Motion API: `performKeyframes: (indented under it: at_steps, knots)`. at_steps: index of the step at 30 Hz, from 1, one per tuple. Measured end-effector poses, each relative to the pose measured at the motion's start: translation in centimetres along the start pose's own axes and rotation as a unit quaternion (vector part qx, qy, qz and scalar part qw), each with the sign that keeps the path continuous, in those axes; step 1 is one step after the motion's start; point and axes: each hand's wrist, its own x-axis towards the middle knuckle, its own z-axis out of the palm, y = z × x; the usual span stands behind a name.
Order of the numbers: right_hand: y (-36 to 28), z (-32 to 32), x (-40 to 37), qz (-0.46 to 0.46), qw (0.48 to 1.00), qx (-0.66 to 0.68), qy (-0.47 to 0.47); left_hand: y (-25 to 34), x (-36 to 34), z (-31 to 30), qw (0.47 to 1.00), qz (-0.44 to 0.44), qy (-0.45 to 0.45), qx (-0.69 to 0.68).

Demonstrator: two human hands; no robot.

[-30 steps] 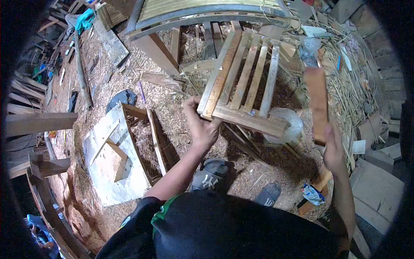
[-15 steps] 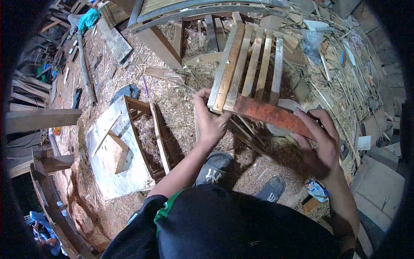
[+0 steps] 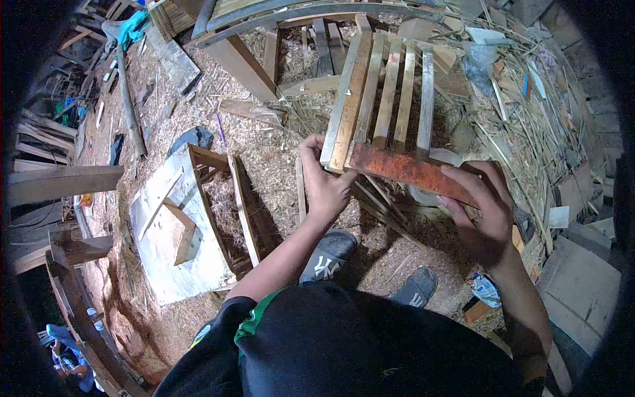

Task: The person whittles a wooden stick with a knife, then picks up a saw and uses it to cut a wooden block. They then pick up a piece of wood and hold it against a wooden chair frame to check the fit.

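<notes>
A slatted wooden piece (image 3: pixel 383 92) of several narrow strips stretches away from me at the centre right. My left hand (image 3: pixel 325 185) grips its near left corner, thumb and fingers around the end of the outer strips. A reddish-brown wooden board (image 3: pixel 407 173) lies across the near ends of the slats. Its right end is held in my right hand (image 3: pixel 486 205), fingers over the top and thumb beneath. The board's left end meets the slat ends beside my left hand.
A pale wooden box-like piece (image 3: pixel 178 231) with loose offcuts on it stands at the left. Wooden framing (image 3: pixel 241 66) is at the top. Sticks and shavings (image 3: pixel 522 145) litter the right. A person (image 3: pixel 69 360) is at the lower left.
The reddish-brown board and my right hand have shifted slightly left, and the board's left end now covers more of the slat ends. My left hand keeps its grip.
</notes>
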Motion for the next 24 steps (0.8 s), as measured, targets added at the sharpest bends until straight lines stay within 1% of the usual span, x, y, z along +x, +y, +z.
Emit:
performKeyframes:
  at_steps: [4, 6, 9, 15, 19, 21, 22, 24]
  knots:
    - [-0.3, 0.2, 0.6, 0.005, 1.000, 0.011, 0.005, 0.6, 0.1, -0.1, 1.000, -0.007, -0.008, -0.005]
    - [-0.2, 0.4, 0.7, -0.006, 1.000, 0.014, 0.006, 0.3, 0.1, 0.0, 0.999, -0.018, -0.009, -0.045]
    - [-0.3, 0.6, 1.0, -0.007, 0.999, 0.031, 0.006, 0.5, 0.1, 0.0, 1.000, -0.010, -0.007, -0.028]
    - [-0.3, 0.7, 1.1, -0.002, 0.999, 0.039, 0.005, -0.6, 0.1, -0.1, 0.999, -0.021, 0.001, -0.039]
    - [-0.8, 0.3, 1.4, 0.008, 1.000, 0.015, 0.002, 0.1, 0.4, -0.1, 0.997, -0.043, -0.001, -0.056]
    - [-0.4, 0.2, 1.6, -0.018, 1.000, 0.006, -0.011, 0.2, 0.4, -0.1, 0.998, -0.046, 0.008, -0.050]
    - [-0.1, 0.0, 1.7, -0.016, 1.000, 0.005, -0.012, 0.3, 0.4, -0.1, 0.998, -0.047, 0.007, -0.052]
    - [0.5, -0.4, 1.9, -0.039, 0.999, 0.021, -0.020, 0.4, 0.4, -0.1, 0.993, -0.065, 0.007, -0.099]
